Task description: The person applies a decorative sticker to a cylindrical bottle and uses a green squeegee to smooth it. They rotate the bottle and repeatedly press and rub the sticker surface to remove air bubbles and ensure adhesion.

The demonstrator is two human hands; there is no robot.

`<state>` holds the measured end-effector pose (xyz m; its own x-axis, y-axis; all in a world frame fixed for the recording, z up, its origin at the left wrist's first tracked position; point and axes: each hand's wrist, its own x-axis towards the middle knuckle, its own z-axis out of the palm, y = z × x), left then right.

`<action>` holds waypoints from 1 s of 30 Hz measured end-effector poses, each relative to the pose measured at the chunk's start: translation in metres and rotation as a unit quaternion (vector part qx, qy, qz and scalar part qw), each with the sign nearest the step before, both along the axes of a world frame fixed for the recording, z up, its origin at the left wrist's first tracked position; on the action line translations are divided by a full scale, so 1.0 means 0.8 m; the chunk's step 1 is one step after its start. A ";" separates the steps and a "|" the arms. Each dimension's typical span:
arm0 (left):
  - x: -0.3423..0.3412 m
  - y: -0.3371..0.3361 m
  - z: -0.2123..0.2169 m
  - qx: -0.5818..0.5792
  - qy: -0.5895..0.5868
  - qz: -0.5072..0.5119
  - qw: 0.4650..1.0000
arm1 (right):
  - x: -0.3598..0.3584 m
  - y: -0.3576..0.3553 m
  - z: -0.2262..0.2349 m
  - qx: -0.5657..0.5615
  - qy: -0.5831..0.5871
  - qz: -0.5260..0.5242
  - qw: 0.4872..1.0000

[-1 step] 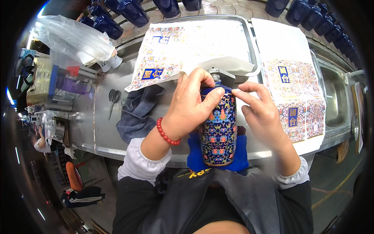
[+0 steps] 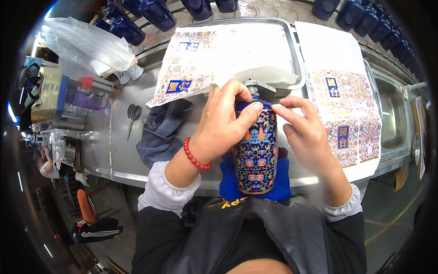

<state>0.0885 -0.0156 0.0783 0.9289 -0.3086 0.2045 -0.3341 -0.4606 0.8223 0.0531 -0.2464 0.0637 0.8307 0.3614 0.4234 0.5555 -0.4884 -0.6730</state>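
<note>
A dark blue bottle [image 2: 256,155] covered in a colourful floral pattern lies with its neck pointing away from me. Beneath its lower part is a bright blue cloth [image 2: 283,180] at the table's front edge. My left hand [image 2: 223,114], wearing a red bead bracelet, is closed around the bottle's shoulder and neck, its thumb pressing on top. On the other side, my right hand [image 2: 308,130] has an index fingertip at the shoulder's right edge. Its thumb stands apart from that finger, and nothing shows between them. A metal block [image 2: 262,86] sits just behind the neck.
Printed pattern sheets lie on a metal tray [image 2: 295,55]; another sheet [image 2: 342,109] is to the right, before a sink [image 2: 394,109]. Scissors [image 2: 133,119] and a grey-blue cloth [image 2: 159,137] lie left. Blue bottles [image 2: 155,13] line the back. A clear plastic bag [image 2: 86,45] is far left.
</note>
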 end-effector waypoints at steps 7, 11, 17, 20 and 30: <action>-0.001 0.006 -0.001 -0.051 0.055 0.007 0.997 | -0.001 0.006 -0.001 -0.022 -0.052 0.004 0.998; -0.003 0.012 -0.002 -0.040 0.066 0.012 0.997 | 0.003 0.012 0.007 -0.066 -0.109 0.007 0.992; -0.002 0.014 -0.007 -0.105 0.086 0.005 0.991 | 0.007 0.018 0.018 -0.099 -0.135 0.013 0.986; 0.005 0.013 -0.006 -0.069 0.001 -0.018 0.997 | 0.009 0.017 0.018 -0.089 -0.126 0.012 0.988; 0.006 0.015 0.002 -0.043 0.056 -0.028 0.997 | 0.001 0.009 0.015 -0.067 -0.079 -0.001 0.995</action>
<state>0.0936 -0.0038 0.0799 0.9294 -0.3459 0.1288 -0.2611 -0.3695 0.8918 0.0542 -0.2391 0.0761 0.7590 0.4214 0.4964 0.6474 -0.5696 -0.5064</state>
